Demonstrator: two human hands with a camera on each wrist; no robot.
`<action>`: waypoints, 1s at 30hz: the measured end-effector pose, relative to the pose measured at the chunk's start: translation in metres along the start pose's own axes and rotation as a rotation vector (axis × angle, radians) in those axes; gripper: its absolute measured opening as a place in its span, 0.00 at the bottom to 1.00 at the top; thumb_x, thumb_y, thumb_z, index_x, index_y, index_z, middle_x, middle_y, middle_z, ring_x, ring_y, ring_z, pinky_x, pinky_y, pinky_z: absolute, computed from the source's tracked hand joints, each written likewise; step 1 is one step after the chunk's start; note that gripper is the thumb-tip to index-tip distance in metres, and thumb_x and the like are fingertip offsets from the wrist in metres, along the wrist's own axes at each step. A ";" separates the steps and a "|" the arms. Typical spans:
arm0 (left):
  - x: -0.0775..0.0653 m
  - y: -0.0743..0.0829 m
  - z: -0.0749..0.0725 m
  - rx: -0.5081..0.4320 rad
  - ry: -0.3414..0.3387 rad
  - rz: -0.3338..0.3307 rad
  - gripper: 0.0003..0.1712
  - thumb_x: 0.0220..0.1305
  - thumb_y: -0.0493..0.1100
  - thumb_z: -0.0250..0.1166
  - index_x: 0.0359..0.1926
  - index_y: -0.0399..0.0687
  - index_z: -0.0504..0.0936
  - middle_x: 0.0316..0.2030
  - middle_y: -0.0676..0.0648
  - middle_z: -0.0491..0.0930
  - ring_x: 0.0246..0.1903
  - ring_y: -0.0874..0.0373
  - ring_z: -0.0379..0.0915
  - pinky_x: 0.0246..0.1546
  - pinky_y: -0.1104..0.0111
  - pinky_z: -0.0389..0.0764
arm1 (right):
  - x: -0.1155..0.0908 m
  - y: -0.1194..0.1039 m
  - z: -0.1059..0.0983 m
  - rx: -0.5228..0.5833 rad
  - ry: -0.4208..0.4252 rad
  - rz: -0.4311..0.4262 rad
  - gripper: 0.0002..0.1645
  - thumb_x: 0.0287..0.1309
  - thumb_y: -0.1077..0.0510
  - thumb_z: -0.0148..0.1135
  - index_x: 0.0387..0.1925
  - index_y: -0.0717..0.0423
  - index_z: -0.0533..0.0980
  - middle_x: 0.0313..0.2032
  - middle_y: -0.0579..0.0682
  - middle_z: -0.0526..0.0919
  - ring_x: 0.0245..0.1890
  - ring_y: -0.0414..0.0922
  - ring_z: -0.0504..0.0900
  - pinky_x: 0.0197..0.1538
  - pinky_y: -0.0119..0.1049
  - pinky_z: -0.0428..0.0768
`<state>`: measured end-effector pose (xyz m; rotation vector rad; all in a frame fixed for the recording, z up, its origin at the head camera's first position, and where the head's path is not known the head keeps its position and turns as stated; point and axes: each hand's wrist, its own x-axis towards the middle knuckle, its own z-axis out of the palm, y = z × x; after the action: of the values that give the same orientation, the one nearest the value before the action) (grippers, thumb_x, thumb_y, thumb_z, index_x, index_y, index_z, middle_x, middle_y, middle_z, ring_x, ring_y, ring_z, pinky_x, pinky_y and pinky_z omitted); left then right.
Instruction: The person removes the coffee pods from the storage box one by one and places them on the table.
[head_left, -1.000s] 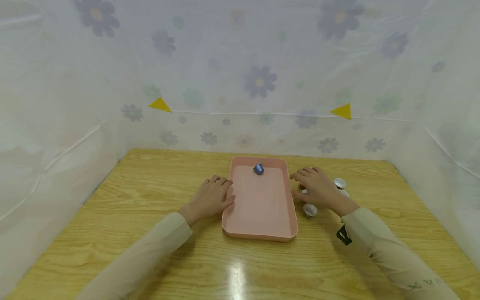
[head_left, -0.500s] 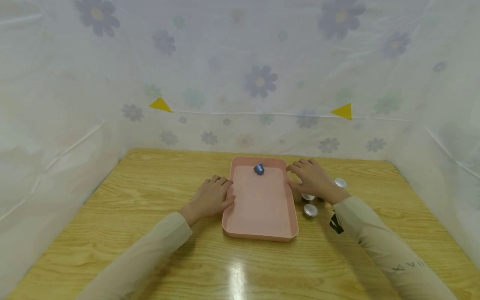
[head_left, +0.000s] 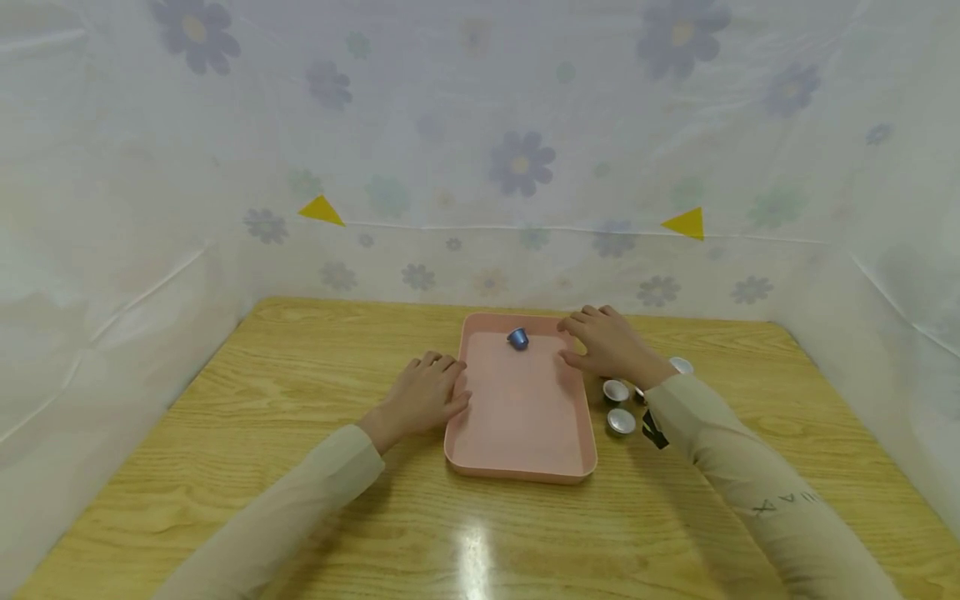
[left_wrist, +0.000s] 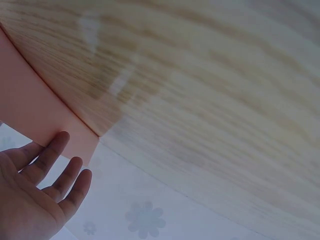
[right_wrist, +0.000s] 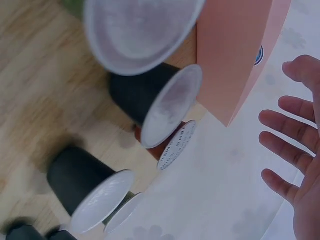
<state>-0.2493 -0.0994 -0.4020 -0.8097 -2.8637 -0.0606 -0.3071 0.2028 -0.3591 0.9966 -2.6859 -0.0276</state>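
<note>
A pink rectangular tray point(head_left: 517, 417) lies on the wooden table. Near its far end, a blue coffee capsule point(head_left: 518, 338) lies on its side. My left hand point(head_left: 422, 393) holds the tray's left wall, with the thumb over the rim and, in the left wrist view, a fingertip on the outer wall. My right hand point(head_left: 609, 343) hovers over the tray's far right rim, fingers apart and nothing between them. In the right wrist view its loosely bent fingers point(right_wrist: 285, 142) appear beside the tray's outer wall.
Right of the tray stand several coffee capsules with pale lids, among them one silver-lidded capsule point(head_left: 620, 422) and another capsule point(head_left: 616, 392). A black capsule point(right_wrist: 82, 180) and a brown capsule point(right_wrist: 175, 145) show up close. A flowered sheet point(head_left: 480, 250) encloses the table's back and sides.
My right hand has moved left and away from me, from beside the capsules to over the tray's right rim, uncovering some capsules. My left hand and the blue capsule have stayed put.
</note>
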 end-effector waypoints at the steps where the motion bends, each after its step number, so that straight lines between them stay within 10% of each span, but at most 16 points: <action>1: 0.000 0.000 0.000 -0.002 -0.001 -0.001 0.29 0.64 0.59 0.49 0.58 0.46 0.71 0.55 0.46 0.73 0.56 0.49 0.65 0.53 0.54 0.70 | 0.002 -0.001 0.000 0.000 -0.003 0.004 0.22 0.53 0.45 0.61 0.46 0.53 0.76 0.42 0.51 0.81 0.45 0.51 0.76 0.50 0.52 0.71; 30: -0.001 0.000 -0.001 -0.010 0.003 0.001 0.29 0.64 0.58 0.50 0.58 0.46 0.71 0.55 0.46 0.73 0.56 0.49 0.66 0.54 0.53 0.70 | 0.053 -0.015 0.008 0.025 -0.122 0.015 0.24 0.54 0.48 0.61 0.49 0.56 0.75 0.46 0.53 0.80 0.48 0.52 0.75 0.52 0.52 0.70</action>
<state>-0.2483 -0.0996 -0.4006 -0.8120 -2.8625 -0.0755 -0.3382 0.1571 -0.3556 1.0128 -2.8102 -0.0537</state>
